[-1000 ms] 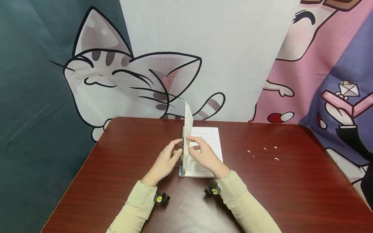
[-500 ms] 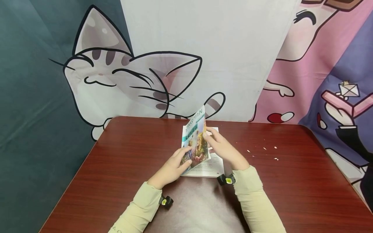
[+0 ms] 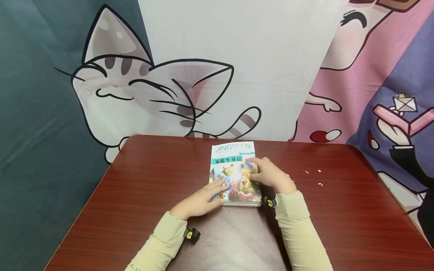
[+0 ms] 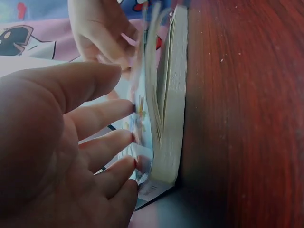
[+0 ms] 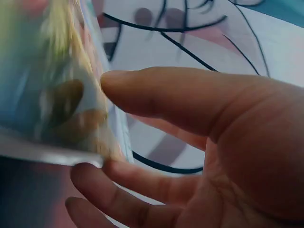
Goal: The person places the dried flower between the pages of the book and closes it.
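Note:
A paperback book [image 3: 239, 180] lies front cover up on the table, its illustrated cover showing Chinese characters on a teal band and "JING" lettering at the top. My left hand [image 3: 201, 197] rests on the lower left of the cover with extended fingers. At the right side, my right hand [image 3: 272, 175] touches the cover with its fingertips. Seen from the left wrist, the page block [image 4: 172, 118] has its upper leaves slightly fanned at one end. In the right wrist view, the thumb [image 5: 156, 90] meets the blurred cover edge and the other fingers are beside it.
The reddish-brown table [image 3: 162, 169] surrounds the book. Small white scraps [image 3: 320, 184] are scattered to its right. Behind the table hangs a cloth backdrop [image 3: 278, 56] with cartoon cat drawings. Each wrist wears a small black camera [image 3: 192, 235].
The raised part of the book has swung over to the right and come down, so the front cover now faces up. My right hand moved right; my left hand followed onto the cover.

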Demonstrator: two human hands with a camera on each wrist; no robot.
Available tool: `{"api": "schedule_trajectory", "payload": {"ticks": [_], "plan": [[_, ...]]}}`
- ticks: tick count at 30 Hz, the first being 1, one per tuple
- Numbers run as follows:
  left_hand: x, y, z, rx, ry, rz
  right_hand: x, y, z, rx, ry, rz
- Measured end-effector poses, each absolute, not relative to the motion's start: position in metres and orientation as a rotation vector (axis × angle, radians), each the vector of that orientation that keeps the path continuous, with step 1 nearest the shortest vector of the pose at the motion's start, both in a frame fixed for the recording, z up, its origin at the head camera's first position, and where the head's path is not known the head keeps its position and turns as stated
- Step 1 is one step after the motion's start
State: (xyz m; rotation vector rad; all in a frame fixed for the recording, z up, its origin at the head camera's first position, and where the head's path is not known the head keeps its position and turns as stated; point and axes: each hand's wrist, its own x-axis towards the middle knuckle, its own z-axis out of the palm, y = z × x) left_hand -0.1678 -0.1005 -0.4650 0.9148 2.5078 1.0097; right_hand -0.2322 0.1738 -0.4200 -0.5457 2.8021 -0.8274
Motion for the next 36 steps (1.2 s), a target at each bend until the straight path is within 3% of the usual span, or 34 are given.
{"api": "schedule_trajectory", "payload": {"ticks": [7,13,27,36], "plan": [[-0.165,-0.098,-0.467,0.920,2.501,0.925,-0.233,0.153,-0.437,-0.429,2.869,-0.734],[-0.163,-0.091,-0.468,0.932,2.540,0.852,-0.233,0.144,-0.445,-0.583,2.869,-0.687],[-0.162,-0.088,-0.468,0.997,2.595,0.768,-0.234,0.133,-0.447,-0.581,2.906,-0.518],[-0.177,-0.103,-0.462,1.068,2.533,0.792,-0.232,0.154,-0.458,-0.922,2.865,-0.540]]}}
